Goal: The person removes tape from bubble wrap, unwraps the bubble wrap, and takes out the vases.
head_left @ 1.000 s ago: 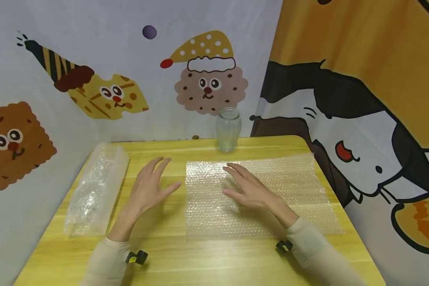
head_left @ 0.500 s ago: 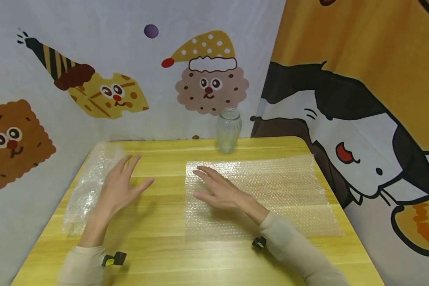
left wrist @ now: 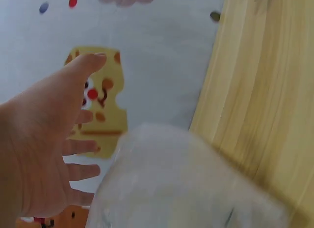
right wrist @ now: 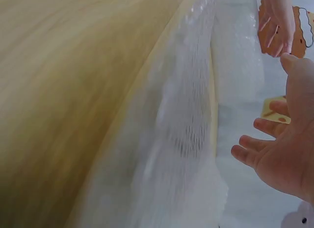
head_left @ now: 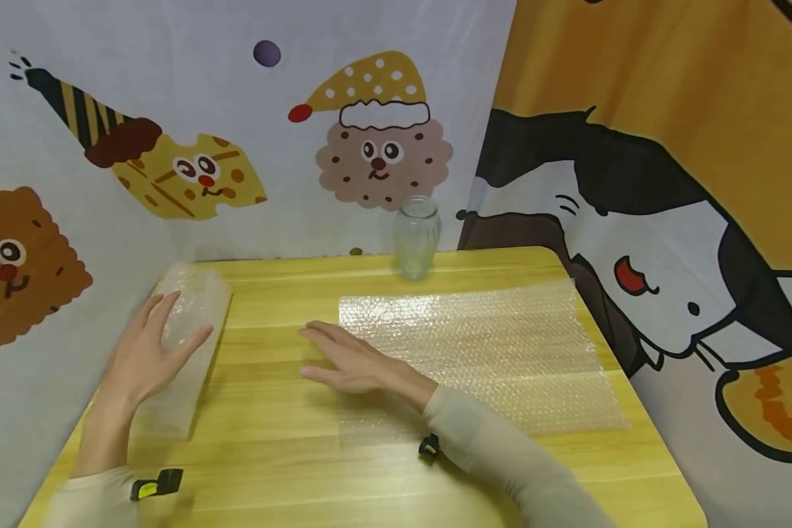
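Observation:
My left hand (head_left: 141,356) hovers over a clear plastic bundle (head_left: 198,381) at the table's left, its fingers spread and holding nothing. That bundle looks like folded bubble wrap or a bag of padding; in the left wrist view the plastic bundle (left wrist: 167,174) appears below the hand. Over the left edge of a flat bubble wrap sheet (head_left: 501,352) my right hand (head_left: 353,361) hangs with straight fingers and nothing in it. In the right wrist view both the right hand (right wrist: 289,144) and the left hand (right wrist: 278,21) are apart from the plastic.
A clear glass vase (head_left: 417,238) stands upright at the back edge of the wooden table (head_left: 270,469). Behind the table hang printed cartoon curtains (head_left: 211,66). Bare wood lies between the bundle and the sheet.
Both hands have moved left. The left hand went from the middle of the table to above the plastic bundle; the right hand went from mid-sheet to the sheet's left edge.

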`<state>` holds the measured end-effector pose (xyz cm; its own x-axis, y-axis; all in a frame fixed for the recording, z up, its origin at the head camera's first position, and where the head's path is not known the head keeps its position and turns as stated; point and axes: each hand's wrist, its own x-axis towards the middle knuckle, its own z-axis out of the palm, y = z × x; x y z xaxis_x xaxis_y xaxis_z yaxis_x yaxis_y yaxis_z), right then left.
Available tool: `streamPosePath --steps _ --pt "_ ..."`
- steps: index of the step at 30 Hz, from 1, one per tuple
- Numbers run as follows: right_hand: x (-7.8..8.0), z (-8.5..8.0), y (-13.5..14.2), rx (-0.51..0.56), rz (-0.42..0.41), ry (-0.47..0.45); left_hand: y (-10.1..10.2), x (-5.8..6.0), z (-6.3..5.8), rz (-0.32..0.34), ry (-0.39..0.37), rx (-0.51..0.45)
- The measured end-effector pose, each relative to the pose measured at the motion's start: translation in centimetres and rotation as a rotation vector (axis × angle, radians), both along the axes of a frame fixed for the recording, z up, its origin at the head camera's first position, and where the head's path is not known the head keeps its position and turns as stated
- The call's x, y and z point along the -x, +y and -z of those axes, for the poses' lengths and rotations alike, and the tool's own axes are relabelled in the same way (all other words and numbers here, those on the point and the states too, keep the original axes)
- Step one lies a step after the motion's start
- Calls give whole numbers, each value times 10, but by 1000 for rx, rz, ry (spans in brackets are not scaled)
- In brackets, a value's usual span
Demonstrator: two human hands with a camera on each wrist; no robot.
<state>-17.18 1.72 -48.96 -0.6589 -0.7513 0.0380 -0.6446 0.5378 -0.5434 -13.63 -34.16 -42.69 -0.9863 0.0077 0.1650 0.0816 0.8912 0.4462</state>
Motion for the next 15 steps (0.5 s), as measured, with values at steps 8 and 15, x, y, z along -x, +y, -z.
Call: streamPosePath --steps 8,15 --pt "4 4 -36 81 -7 -110 -37 0 4 -30 -117 -21" --pt "5 0 -66 99 -27 -162 -65 2 6 -23 -231 -70"
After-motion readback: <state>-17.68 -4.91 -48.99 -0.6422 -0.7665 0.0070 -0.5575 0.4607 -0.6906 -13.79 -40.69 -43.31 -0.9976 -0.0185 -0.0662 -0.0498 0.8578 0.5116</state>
